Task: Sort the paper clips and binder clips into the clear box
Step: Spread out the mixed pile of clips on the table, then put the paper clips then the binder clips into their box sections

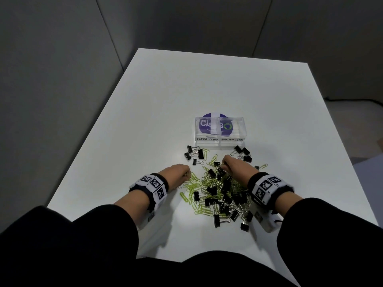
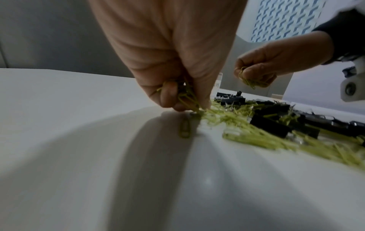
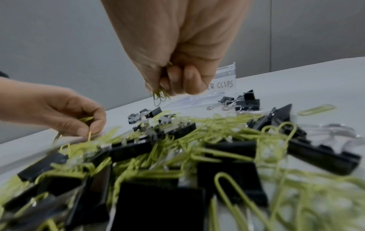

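Paper clips [image 1: 204,188], yellow-green, lie mixed with black binder clips [image 1: 227,200] in one heap on the white table [image 1: 128,112], just in front of the person. At about nine o'clock from the heap, the left hand [image 1: 176,172] is down at its edge, with a marker band on the wrist [image 1: 150,186]. In the left wrist view the fingers [image 2: 168,93] are curled and pressed against the thumb, pinching a few of the green clips right at the tabletop; one more clip [image 2: 185,129] lies flat in the hand's shadow. A small cluster of binder clips [image 1: 193,154] sits apart at about eleven o'clock from the heap. At twelve o'clock, beyond the heap, stands the clear box [image 1: 219,131], with two compartments labelled PAPER CLIPS on the left and BINDER CLIPS on the right; both look empty, though the purple sticker seen through the plastic makes that hard to judge. The right hand [image 1: 235,165] hangs over the far part of the heap, between it and the box. Its fingers [image 3: 189,79] are closed into a fist around a small bunch of green clips, whose loops hang out below the knuckles. Another little group of binder clips [image 1: 243,152] lies at one o'clock, just beside the box's front right corner, and a single paper clip [image 1: 262,166] rests at two o'clock.
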`<state>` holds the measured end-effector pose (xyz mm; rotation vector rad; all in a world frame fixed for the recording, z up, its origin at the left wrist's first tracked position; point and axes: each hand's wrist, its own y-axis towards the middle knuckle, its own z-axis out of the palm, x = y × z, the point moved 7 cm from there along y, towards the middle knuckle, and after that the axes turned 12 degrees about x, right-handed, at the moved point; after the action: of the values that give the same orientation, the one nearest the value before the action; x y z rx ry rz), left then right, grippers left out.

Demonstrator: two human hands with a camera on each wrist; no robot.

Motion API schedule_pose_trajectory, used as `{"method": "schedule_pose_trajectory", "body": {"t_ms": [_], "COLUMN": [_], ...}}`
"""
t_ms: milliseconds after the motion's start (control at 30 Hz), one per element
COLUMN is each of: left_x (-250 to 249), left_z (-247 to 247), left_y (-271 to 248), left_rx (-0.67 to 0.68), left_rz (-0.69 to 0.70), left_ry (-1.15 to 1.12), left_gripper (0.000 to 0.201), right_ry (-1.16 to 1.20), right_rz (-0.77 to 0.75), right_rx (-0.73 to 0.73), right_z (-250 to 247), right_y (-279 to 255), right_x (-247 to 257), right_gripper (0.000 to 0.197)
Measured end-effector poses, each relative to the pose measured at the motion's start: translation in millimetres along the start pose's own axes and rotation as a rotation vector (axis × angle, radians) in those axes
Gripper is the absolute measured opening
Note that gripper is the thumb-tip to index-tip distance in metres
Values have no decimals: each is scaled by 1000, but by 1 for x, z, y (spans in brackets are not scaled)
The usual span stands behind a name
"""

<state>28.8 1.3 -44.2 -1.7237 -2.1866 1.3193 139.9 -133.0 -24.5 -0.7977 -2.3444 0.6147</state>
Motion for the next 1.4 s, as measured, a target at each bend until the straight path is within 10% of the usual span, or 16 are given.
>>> {"method": "schedule_pose_trajectory", "body": {"t_ms": [467,867,1400], "left_x": [-27,-44,-87], "left_z": [-117,-175,-118], "left_y": [9,54,58], "left_rx": [-171,-197,-278], "left_rz": [57,17,255], "left_ry": [-16,97,368], "left_gripper": [23,19,24], "right_ry": [124,98,-96], "right_rz": [-113,-93,37], "right_rx": [-333,-309,26], "right_z": [-118,-111,-19], "right_y": [19,51,5], "right_x": [35,27,-43], "right_gripper": [15,26,26]}}
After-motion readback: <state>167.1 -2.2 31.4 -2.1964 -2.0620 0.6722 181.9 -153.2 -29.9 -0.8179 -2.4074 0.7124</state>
